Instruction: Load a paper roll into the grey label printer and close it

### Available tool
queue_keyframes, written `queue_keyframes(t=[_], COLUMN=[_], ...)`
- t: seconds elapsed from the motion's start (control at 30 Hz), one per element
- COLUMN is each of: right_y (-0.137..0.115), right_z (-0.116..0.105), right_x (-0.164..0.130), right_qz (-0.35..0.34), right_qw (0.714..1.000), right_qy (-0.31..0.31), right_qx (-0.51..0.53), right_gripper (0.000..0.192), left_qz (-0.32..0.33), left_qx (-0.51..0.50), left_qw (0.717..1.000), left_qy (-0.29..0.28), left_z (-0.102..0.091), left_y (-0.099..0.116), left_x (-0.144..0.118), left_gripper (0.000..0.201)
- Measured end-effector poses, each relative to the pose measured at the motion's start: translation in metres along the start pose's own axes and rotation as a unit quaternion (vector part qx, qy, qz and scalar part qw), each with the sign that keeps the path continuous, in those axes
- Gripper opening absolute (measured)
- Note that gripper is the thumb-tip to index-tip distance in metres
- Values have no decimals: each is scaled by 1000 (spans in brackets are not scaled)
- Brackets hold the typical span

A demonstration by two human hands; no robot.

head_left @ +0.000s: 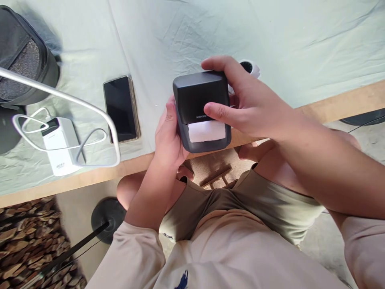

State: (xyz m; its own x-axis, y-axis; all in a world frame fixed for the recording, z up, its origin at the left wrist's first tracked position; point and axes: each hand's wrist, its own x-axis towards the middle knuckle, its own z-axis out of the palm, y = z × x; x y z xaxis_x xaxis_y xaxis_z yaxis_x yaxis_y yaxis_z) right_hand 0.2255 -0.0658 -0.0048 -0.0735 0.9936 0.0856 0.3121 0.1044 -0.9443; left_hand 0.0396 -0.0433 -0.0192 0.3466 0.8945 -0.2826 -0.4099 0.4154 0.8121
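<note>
A small dark grey label printer (201,108) is held in both hands above the near edge of the tabletop (90,176), over the person's lap. The left hand (170,136) cups its left side and underside, thumb lying along the edge, fingers wrapped beneath and mostly hidden. The right hand (246,100) comes across from the right, its fingers curled over the printer's top and its thumb (218,111) pressed on the front just above the white label strip (207,131) showing at the slot. On the pale green cloth (180,36) to the left lie a black smartphone (121,108), screen dark, and a white power bank (58,146) with a looped white cable (90,138). A dark bag (24,60) sits at the far left corner.
</note>
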Motion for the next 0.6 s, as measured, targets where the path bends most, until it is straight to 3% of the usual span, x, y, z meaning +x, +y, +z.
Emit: queue_keyframes(t=[0.13,0.27,0.33,0.43,0.53,0.6], right_y=[2,-6,-14,-24,-27,-27], right_z=[-3,-11,-13,-14,-10,-7], right_x=[-1,-3,-5,-9,-12,-14], right_qz=[-11,-23,-33,-68,-130,-143], right_qw=[999,997,989,961,944,949], right_qy=[-26,-32,3,107,193,213], right_qx=[-17,-72,-143,-247,-233,-183], right_gripper=[88,92,84,65,39,42], left_qz=[19,0,-9,-16,-6,-3], left_qx=[27,33,26,3,-15,10], left_qw=[999,999,1000,999,999,998], left_qy=[16,5,14,30,-28,-54], left_z=[0,-1,-1,0,0,-3], left_y=[2,3,4,4,3,2], left_x=[1,4,6,8,7,6], left_gripper=[26,13,15,27,37,26])
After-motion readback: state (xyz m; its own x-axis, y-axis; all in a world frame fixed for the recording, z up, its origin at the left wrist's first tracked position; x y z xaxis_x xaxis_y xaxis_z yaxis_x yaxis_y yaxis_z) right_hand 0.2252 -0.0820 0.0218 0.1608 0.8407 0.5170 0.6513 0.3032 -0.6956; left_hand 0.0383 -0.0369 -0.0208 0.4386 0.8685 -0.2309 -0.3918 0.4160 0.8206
